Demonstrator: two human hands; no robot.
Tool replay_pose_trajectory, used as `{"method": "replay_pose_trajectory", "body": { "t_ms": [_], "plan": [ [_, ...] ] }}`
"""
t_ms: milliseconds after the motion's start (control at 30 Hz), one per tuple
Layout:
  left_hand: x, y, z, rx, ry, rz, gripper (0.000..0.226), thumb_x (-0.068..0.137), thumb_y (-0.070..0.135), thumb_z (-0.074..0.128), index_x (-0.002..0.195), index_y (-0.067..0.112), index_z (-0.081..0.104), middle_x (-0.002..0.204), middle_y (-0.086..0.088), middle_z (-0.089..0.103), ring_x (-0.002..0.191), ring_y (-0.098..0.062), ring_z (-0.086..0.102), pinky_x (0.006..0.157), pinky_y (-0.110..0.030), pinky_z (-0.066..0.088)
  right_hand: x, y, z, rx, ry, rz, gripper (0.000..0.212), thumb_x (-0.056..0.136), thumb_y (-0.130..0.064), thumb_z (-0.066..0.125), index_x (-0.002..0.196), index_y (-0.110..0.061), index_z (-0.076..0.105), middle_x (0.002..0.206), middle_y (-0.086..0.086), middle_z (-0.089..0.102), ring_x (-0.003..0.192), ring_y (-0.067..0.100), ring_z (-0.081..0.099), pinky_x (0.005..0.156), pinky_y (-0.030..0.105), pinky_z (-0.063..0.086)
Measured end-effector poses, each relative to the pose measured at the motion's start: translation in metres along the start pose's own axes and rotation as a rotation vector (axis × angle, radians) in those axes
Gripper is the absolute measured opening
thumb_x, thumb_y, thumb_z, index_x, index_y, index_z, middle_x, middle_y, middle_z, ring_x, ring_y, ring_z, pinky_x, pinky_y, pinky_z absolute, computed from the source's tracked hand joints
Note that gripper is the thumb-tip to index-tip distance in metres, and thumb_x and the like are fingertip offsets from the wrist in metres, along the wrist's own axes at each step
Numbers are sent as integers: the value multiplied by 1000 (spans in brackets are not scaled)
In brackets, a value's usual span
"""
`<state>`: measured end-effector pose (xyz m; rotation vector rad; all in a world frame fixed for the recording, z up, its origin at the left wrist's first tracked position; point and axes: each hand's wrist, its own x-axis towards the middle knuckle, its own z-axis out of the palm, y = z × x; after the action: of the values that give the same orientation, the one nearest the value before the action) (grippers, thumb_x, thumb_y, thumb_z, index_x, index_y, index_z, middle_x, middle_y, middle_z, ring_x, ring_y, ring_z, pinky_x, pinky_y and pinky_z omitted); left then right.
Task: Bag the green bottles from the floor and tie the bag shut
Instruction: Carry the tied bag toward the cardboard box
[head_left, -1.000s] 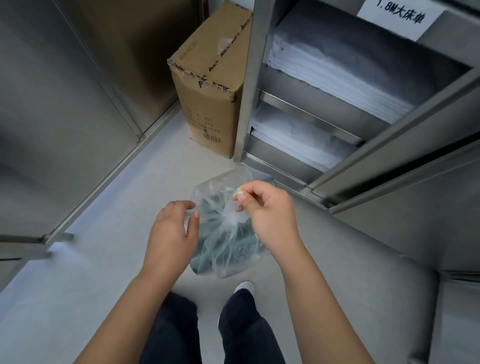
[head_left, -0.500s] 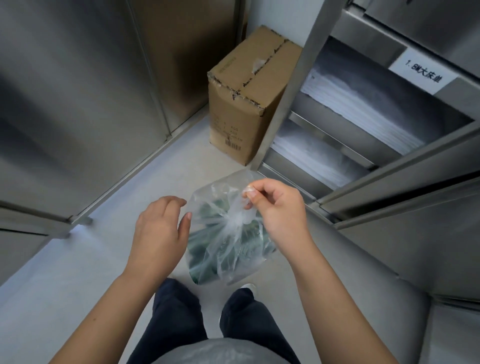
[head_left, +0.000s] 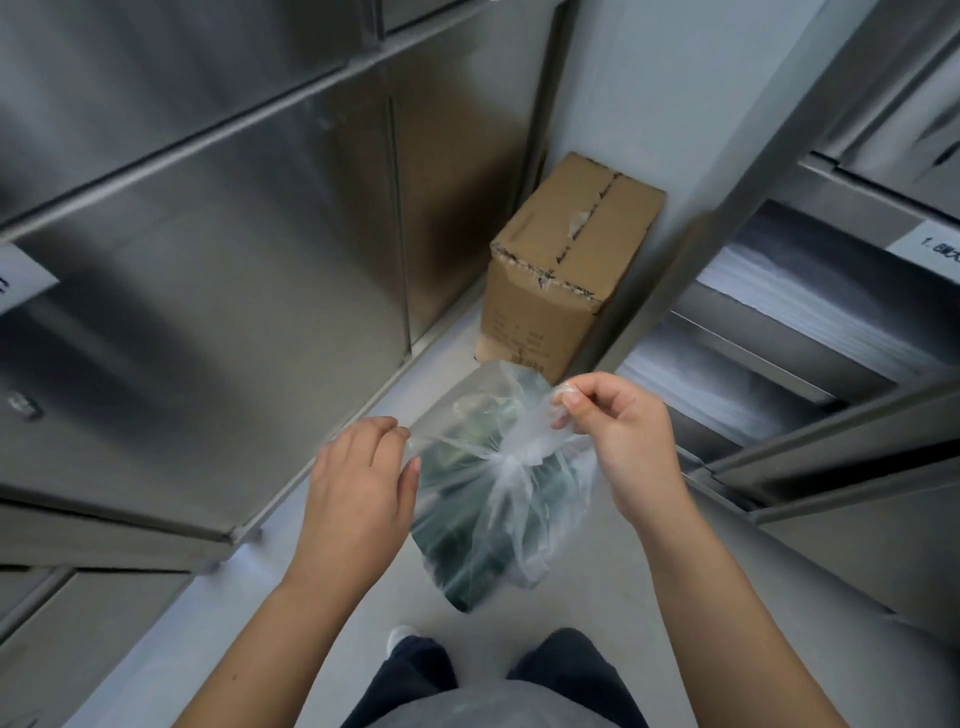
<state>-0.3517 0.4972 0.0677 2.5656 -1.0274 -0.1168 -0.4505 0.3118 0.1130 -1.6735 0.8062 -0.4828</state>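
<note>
Bottles (head_left: 452, 545) of dark green sit bunched inside a clear bag (head_left: 498, 499) hanging above the floor (head_left: 363, 597) at frame centre. The right hand (head_left: 623, 441) pinches a twisted tail of the bag's mouth between thumb and fingers (head_left: 574, 402), just above the cinched neck. The left hand (head_left: 353, 488), its fingers curled, grips plastic drawn taut at the bag's left edge. A cardboard box (head_left: 561, 270) stands at upper centre, between steel cabinets (head_left: 234, 260) at left and shelves (head_left: 779, 332) of folded white linen at right.
</note>
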Motion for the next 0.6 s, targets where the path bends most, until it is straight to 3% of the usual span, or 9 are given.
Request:
{"method": "replay_pose_trajectory", "body": {
  "t_ms": [167, 600],
  "plan": [
    [47, -25, -20, 16, 60, 86, 36, 84, 29, 38, 98, 6, 62, 101, -11, 67, 96, -29, 63, 79, -39, 50, 37, -25, 30, 18, 48, -24, 21, 86, -3, 55, 71, -13, 66, 66, 6, 63, 60, 4, 54, 59, 11, 43],
    [236, -9, -21, 56, 132, 190, 40, 83, 31, 39, 106, 7, 60, 111, -12, 65, 106, -30, 61, 88, -44, 48, 192, -70, 31, -32, 49, -110, 23, 86, -6, 56, 68, -15, 66, 64, 2, 64, 66, 13, 59, 76, 31, 53]
  ]
}}
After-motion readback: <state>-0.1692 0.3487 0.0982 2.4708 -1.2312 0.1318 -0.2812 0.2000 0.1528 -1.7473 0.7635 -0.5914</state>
